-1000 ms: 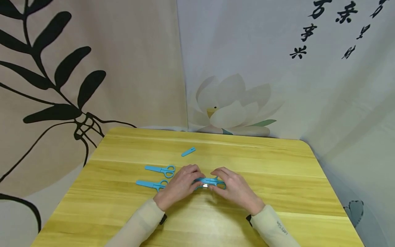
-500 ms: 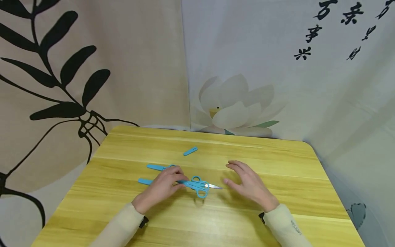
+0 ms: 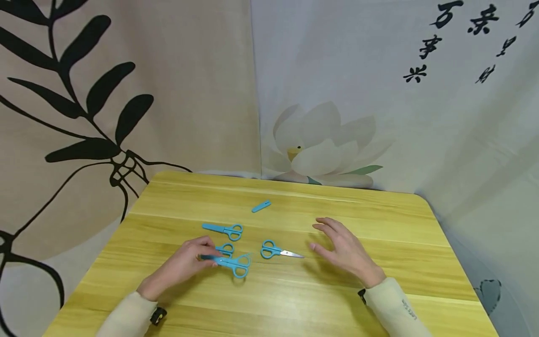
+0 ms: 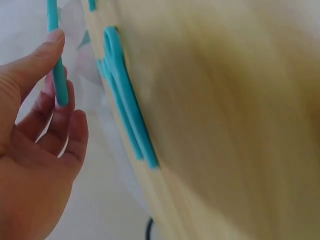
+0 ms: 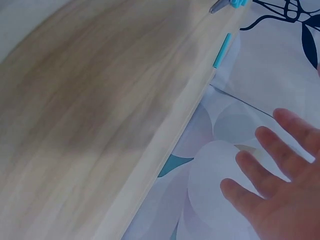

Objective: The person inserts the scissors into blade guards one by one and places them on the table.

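Note:
My left hand (image 3: 181, 267) pinches a pair of blue scissors (image 3: 233, 265) by the covered blade end, handles pointing right, above the left part of the table. In the left wrist view the thumb and fingers press the blue cover (image 4: 60, 85) from both sides. Behind the held pair, another pair of blue scissors (image 3: 226, 248) lies partly hidden by the hand. Farther back is a pair with its blade covered (image 3: 223, 229). Mid-table, blue-handled scissors (image 3: 271, 249) show a bare metal blade pointing right. My right hand (image 3: 345, 252) hovers beyond that tip, fingers spread, holding nothing.
A loose blue blade cover (image 3: 261, 206) lies toward the back of the wooden table (image 3: 358, 215). A printed cloth backdrop (image 3: 202, 93) hangs directly behind the table's far edge.
The left hand has moved left, carrying the covered scissors away from the bare-bladed pair, which now lies alone on the table. The right hand has let go and moved right, fingers spread.

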Demonstrator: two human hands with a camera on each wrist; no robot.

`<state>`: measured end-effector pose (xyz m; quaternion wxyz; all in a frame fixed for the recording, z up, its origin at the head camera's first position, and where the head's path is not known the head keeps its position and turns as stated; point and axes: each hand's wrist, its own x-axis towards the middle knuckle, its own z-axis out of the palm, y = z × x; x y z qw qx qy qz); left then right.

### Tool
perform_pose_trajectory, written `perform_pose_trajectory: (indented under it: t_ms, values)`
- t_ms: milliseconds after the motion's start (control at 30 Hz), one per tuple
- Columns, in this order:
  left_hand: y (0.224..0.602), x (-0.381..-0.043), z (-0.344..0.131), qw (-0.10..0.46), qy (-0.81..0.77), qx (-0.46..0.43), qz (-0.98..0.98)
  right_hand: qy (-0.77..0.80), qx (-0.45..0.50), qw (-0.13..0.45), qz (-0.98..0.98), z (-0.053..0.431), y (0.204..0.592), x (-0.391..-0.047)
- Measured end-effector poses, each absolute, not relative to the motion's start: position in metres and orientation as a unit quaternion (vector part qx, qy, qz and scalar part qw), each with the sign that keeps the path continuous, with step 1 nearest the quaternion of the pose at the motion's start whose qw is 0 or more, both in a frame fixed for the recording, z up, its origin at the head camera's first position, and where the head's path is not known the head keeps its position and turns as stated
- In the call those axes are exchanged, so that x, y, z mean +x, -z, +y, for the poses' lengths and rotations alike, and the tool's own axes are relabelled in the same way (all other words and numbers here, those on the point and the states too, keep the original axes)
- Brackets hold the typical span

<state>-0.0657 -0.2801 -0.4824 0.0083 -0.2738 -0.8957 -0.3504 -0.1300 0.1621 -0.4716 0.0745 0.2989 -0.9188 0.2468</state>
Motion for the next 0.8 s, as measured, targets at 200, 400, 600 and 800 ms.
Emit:
perform_pose_trajectory:
  t_ms: [200,400,600,800]
  values:
    - [0.486,-0.059,-0.303,-0.008,0.359,-0.258,-0.897,-0.243,0.299,0.073,-0.92,0.163,0.473,-0.131]
    - [0.488,-0.057,-0.318,-0.009,0.347,-0.24,-0.906,-0.241,0.299,0.073,-0.92,0.164,0.474,-0.132]
    - [0.49,-0.056,-0.325,-0.005,0.331,-0.234,-0.914,-0.24,0.298,0.072,-0.921,0.163,0.474,-0.131]
    - [0.492,-0.057,-0.329,-0.025,0.333,-0.225,-0.915,-0.24,0.298,0.069,-0.921,0.162,0.474,-0.131]
